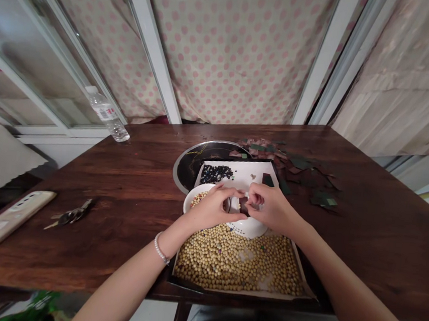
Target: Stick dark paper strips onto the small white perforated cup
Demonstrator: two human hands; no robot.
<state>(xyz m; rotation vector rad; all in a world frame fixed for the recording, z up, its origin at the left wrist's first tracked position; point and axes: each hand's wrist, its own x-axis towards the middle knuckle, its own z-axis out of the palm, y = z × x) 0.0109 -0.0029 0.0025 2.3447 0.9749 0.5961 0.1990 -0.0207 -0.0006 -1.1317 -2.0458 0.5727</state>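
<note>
My left hand (215, 207) curves over the white bowls, thumb and index fingertips at the edges of a small dark brown piece (245, 206). My right hand (269, 205) is closed in a pinch beside that piece; whatever sits between its fingertips is hidden. Under the left hand, one white bowl (187, 202) holds small colored beads (198, 198). A second white bowl (249, 229) shows below the right hand. Both stand on a black-rimmed tray (186, 283) full of yellowish round beads (226, 264). At the tray's far end lie small black beads (216, 173).
Behind the tray is a round dark plate (186, 170). Green and reddish-brown scraps (300, 163) spread over the wooden table (131, 187) at the back right. To the left are a water bottle (108, 114), keys (70, 215) and a phone (4, 225).
</note>
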